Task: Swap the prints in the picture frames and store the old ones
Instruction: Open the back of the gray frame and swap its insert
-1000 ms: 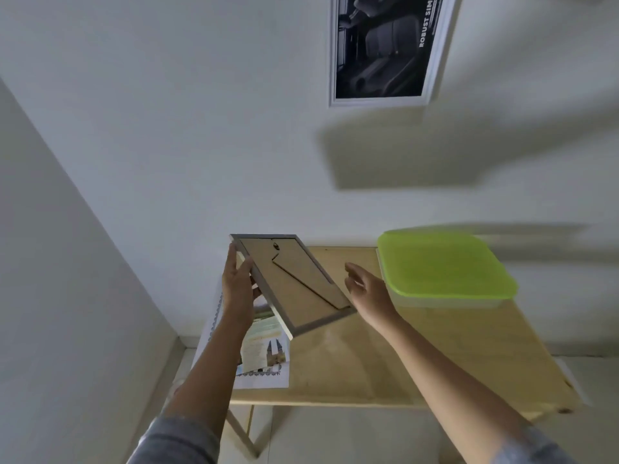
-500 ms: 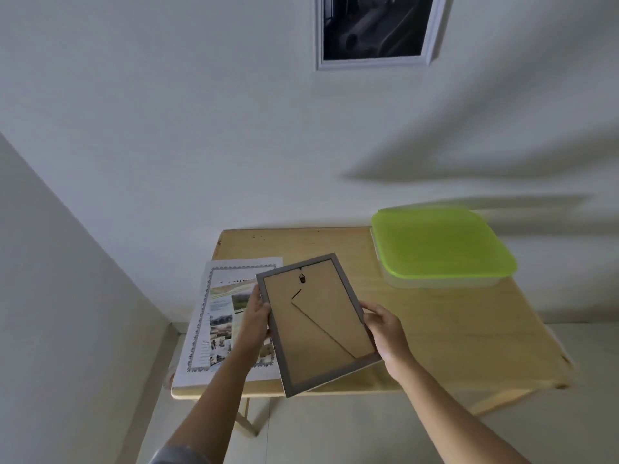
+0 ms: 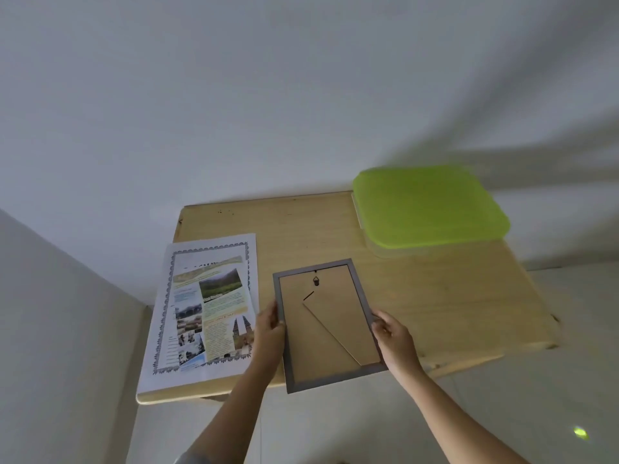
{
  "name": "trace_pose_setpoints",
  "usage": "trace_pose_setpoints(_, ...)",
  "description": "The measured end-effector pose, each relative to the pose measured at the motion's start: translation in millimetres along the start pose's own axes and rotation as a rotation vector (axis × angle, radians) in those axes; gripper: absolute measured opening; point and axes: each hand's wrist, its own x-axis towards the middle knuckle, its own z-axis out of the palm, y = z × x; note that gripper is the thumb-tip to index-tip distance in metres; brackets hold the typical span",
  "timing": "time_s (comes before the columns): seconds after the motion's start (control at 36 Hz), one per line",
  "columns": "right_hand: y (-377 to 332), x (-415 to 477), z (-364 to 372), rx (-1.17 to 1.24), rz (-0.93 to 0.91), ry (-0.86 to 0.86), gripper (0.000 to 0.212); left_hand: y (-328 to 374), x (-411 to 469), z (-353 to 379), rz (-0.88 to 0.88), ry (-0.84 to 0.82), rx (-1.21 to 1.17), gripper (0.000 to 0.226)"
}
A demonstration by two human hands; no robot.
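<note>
Counting first: you had one picture frame (image 3: 326,324), one printed sheet (image 3: 207,309), one box with a green lid (image 3: 428,204), one wooden bench (image 3: 452,296), and two hands in view.

Frame: grey border, turned back-side up, so the brown backing board faced you. One folding stand leg (image 3: 338,326) lay flat across the backing, and one small hanger (image 3: 316,280) sat near the far edge. The frame was over the near middle of the bench, its near corner past the front edge. Whether it rested on the wood or was held just above it could not be told.

Hands: your left hand (image 3: 269,333) gripped the frame's left rail, fingers curled around the edge. Your right hand (image 3: 393,336) gripped the right rail the same way. The two hands were apart, with the frame's width between them.

Printed sheet: flat on the left part of the bench, just beside the frame. Box: at the far right corner, lid on, well apart from the frame.
</note>
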Motion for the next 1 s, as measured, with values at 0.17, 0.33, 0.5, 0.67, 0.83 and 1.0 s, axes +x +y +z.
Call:
trace_pose_setpoints(0.17, -4.8, -0.3, 0.6, -0.182, -0.057, -0.003, 0.037, -1.8, 7.4, 2.7, -0.036, 0.054, 0.162, 0.052)
trace_pose_setpoints(0.33, -8.1, 0.1, 1.5, -0.285, -0.09, 0.016, 0.04, -7.4, 9.4, 3.4, -0.02, 0.054, 0.206, 0.052)
trace_pose_setpoints(0.5, -8.4, -0.4, 6.7, -0.277, -0.085, 0.075, 0.039, -11.7, 12.0, 0.8, 0.025, 0.061, 0.347, 0.05)
trace_pose_setpoints(0.67, -8.8, -1.9, 11.4, -0.23, -0.079, 0.151, 0.037, -14.7, 13.2, 0.8, 0.055, 0.098, 0.468, 0.047)
trace_pose_setpoints(0.83, -8.8, -1.8, 12.9, -0.216, -0.061, 0.195, 0.034, -19.0, 13.2, 0.7, 0.095, 0.111, 0.515, 0.045)
trace_pose_setpoints(1.0, -14.4, 5.6, 9.2, -0.213, -0.009, 0.182, 0.03, -19.5, 12.4, 1.3, 0.098, 0.127, 0.52, 0.045)
